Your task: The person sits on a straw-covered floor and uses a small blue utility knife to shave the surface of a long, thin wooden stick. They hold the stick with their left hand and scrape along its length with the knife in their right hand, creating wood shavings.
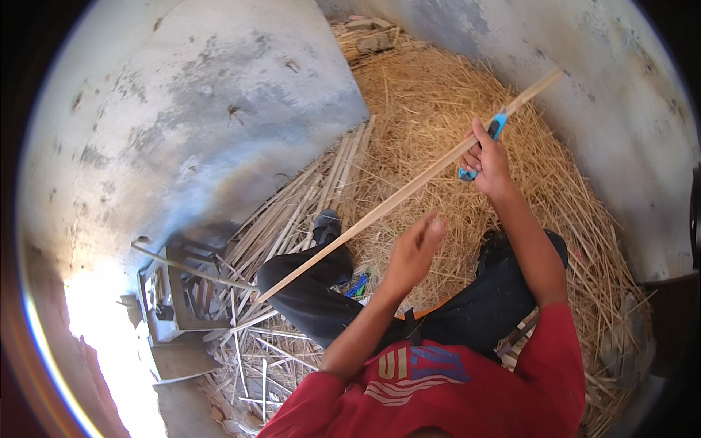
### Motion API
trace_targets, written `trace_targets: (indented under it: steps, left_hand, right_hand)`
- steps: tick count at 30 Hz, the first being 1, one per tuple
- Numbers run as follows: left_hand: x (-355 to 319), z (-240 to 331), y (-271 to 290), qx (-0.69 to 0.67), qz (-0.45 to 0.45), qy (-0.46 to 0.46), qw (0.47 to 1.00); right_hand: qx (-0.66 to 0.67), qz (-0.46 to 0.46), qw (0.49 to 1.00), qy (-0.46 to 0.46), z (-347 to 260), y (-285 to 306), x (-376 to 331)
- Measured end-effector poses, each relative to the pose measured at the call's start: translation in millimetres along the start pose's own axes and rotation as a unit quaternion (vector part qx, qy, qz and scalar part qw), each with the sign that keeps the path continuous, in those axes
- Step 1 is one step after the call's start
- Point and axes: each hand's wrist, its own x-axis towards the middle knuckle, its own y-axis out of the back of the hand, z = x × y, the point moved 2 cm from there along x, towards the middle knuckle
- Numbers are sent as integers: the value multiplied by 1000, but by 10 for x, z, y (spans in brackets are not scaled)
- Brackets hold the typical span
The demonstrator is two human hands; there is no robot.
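Note:
My right hand (pixel 488 160) is closed round a blue and black utility knife (pixel 496 125), whose far end lies against a long, flat wooden strip (pixel 398 196). The strip runs past the fingers of that hand. It slants from the upper right, near the wall, down to the lower left, where its near end passes over my bent left knee. My left hand (pixel 415 255) hovers below the strip's middle, apart from it. Its fingers are loosely bent and somewhat blurred, with nothing visible in them.
Straw-like shavings (pixel 420 95) cover the floor ahead. Long strips (pixel 307 186) are piled by the pale wall (pixel 197 109) at left. A metal-framed box (pixel 171 292) stands lower left, with a thin rod (pixel 190 269) across it. A blue and green item (pixel 357 285) lies between my legs.

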Motion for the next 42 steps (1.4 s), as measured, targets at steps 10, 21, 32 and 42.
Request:
trace_targets:
  steps: [10,21,32,42]
  left_hand:
    - [-108,393,948,347,-74,-161,921]
    - [-223,-153,543,-123,-105,86,983]
    - [-189,-2,705,-81,3,46,996]
    - [-276,46,692,-19,41,9,999]
  right_hand:
    - [-99,-56,993,-15,-382,141,25]
    - [-490,77,864,86,-209,144,119]
    - [-732,-183,589,289,464,-593,-783]
    - [-727,-180,581,319,449,-567,-732]
